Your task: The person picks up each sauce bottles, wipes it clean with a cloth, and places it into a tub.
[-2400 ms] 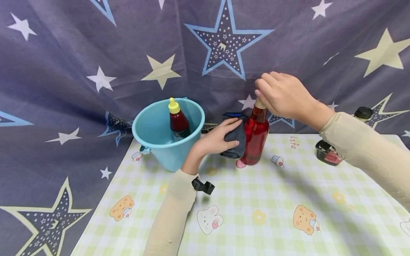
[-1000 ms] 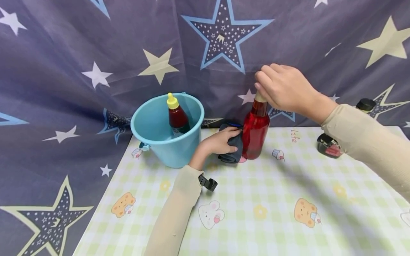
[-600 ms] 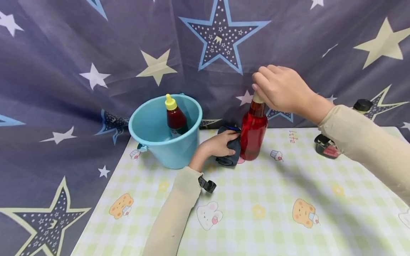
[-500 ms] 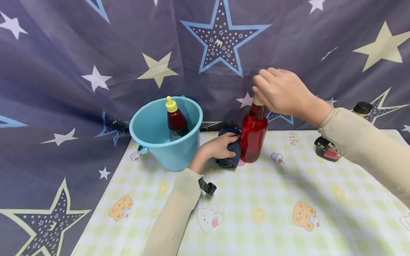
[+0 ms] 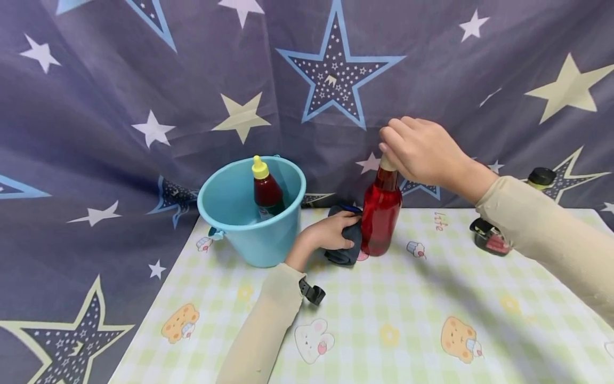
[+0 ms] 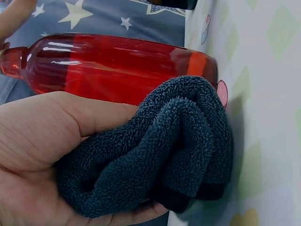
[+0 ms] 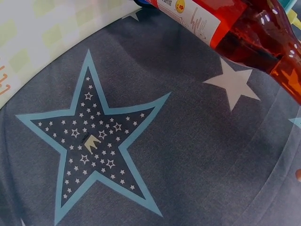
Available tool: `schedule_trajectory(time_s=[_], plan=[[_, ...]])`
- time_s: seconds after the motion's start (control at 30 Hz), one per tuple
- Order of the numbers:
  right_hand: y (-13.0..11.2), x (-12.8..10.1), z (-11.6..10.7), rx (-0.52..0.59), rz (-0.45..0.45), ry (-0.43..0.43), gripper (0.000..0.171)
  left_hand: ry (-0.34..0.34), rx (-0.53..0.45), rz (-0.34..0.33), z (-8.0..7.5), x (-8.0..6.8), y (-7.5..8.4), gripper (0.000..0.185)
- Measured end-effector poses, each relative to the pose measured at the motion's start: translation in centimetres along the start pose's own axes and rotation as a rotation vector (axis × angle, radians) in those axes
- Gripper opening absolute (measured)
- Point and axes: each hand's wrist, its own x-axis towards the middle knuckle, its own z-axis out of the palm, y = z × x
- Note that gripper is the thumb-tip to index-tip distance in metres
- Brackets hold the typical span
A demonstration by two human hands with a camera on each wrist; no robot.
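Note:
My left hand (image 5: 328, 233) grips a folded dark blue-grey towel (image 5: 342, 256) beside the lower part of a red glass bottle (image 5: 381, 218). In the left wrist view, the towel (image 6: 150, 155) is bunched between thumb and fingers and overlaps the bottle's (image 6: 117, 66) side near its base. The bottle stands upright on the tablecloth. Its pale top is wrapped by the curled fingers of my right hand (image 5: 419, 146). The right wrist view shows the bottle's (image 7: 254, 37) neck and a white label, with hardly any of the hand.
A light blue bucket (image 5: 259, 245) stands left of the towel, holding a dark red squeeze bottle (image 5: 267, 194) with a yellow cap. At right, a black cap (image 5: 542, 177) and a dark base with red label (image 5: 491, 240) show around my right sleeve. A starry curtain (image 5: 168, 69) hangs behind.
The left hand and towel have slid down the bottle's side toward its base. The right hand keeps its grip on the bottle top. The head view has shifted slightly.

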Motion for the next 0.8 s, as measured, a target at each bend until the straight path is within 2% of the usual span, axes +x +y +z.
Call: schedule_trajectory(time_s=[0.27,0.43,0.8], plan=[[-0.18,-0.4,0.3,-0.006,-0.005,0.002,0.045,-0.003,0.0,0.003,0.64,-0.02,-0.24,0.069],[-0.2,-0.45,0.38,-0.005,-0.011,0.019,0.043,-0.002,0.015,0.009,0.59,-0.28,-0.04,0.068],[-0.15,-0.03,0.3,-0.02,-0.019,0.047,0.039,0.008,0.009,0.013,0.4,0.14,-0.28,0.069]])
